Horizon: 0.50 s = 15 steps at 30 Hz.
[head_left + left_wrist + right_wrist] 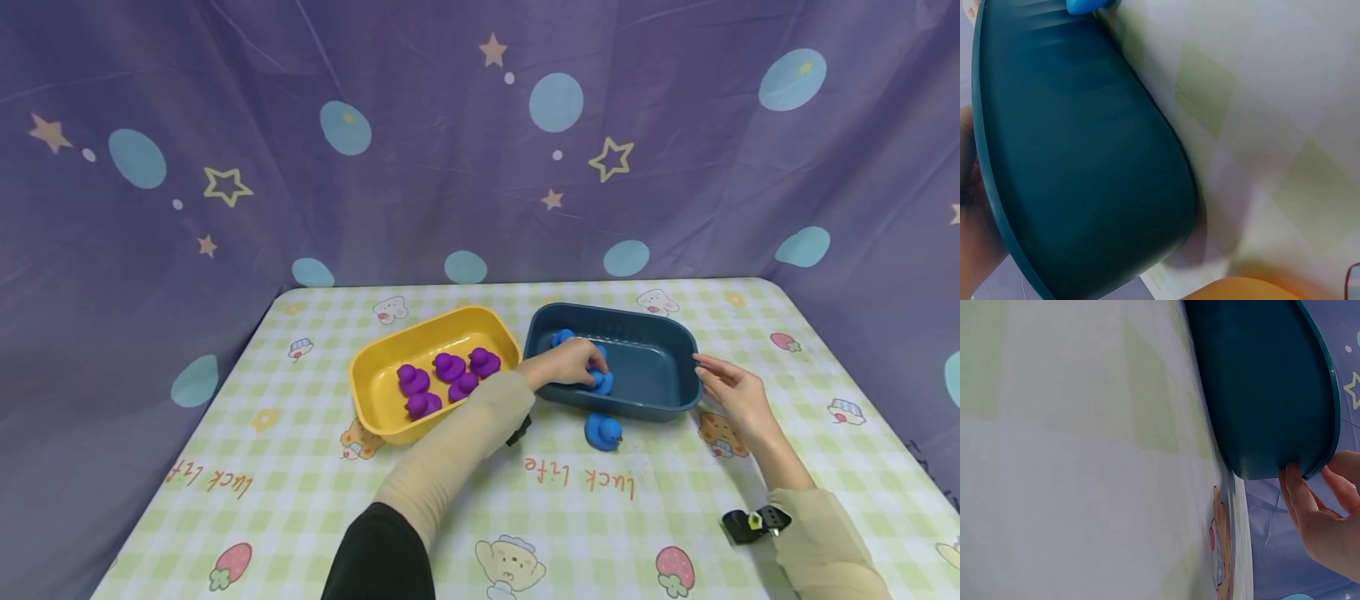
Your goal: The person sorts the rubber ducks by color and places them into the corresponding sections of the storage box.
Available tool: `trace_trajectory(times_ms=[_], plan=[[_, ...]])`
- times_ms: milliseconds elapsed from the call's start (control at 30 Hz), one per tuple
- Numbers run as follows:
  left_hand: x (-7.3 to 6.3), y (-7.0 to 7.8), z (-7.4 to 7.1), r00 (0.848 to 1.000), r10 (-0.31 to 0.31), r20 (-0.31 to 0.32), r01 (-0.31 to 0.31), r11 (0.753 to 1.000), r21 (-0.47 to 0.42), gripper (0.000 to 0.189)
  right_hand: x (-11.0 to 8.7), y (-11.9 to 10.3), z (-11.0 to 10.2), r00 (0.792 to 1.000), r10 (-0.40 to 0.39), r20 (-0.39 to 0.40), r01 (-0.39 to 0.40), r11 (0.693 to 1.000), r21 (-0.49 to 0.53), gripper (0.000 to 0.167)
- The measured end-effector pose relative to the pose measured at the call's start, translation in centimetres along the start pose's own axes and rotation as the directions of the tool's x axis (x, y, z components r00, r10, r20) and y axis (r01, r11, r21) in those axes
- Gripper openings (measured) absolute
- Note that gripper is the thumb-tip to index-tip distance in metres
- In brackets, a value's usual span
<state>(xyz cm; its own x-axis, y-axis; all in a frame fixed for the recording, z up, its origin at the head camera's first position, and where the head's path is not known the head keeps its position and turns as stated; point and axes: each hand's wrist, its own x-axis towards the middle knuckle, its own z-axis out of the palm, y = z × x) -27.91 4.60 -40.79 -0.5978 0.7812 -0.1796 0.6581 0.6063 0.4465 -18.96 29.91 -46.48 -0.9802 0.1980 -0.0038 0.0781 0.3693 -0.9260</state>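
Observation:
Inside the dark teal basin [652,400], my left hand [568,362] reaches down with its fingers curled on a blue rubber duck [602,383]. Other blue ducks [562,337] lie by that hand, partly hidden by it. At the basin's right end, the mostly straight fingers of my right hand [738,400] touch the rim. The right wrist view shows those fingers [1300,494] against the end wall, just under the lip. One more blue duck [603,432] sits on the tablecloth in front of the basin. The left wrist view shows mainly the basin's outer wall [1091,162].
To the left stands a yellow basin [375,400] holding several purple ducks [450,367], with my left forearm crossing its near right corner. A checked cloth [315,500] with printed cartoons covers the table. Behind it hangs a purple curtain [420,192].

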Motion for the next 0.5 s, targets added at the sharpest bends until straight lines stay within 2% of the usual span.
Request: trace_trajectory(times_ms=[267, 500], plan=[[-0.3, 0.0, 0.0, 1.0, -0.002, -0.022, 0.002, 1.0, -0.001, 0.024, -1.3, -2.2, -0.1, 1.0, -0.012, 0.015, 0.012, 0.999, -0.033, 0.057], [-1.3, 0.0, -0.3, 0.994, 0.02, -0.107, -0.028, 0.997, -0.072, 0.023, -1.2, -2.4, 0.1, 1.0, 0.004, 0.009, -0.004, 1.0, -0.028, 0.056]])
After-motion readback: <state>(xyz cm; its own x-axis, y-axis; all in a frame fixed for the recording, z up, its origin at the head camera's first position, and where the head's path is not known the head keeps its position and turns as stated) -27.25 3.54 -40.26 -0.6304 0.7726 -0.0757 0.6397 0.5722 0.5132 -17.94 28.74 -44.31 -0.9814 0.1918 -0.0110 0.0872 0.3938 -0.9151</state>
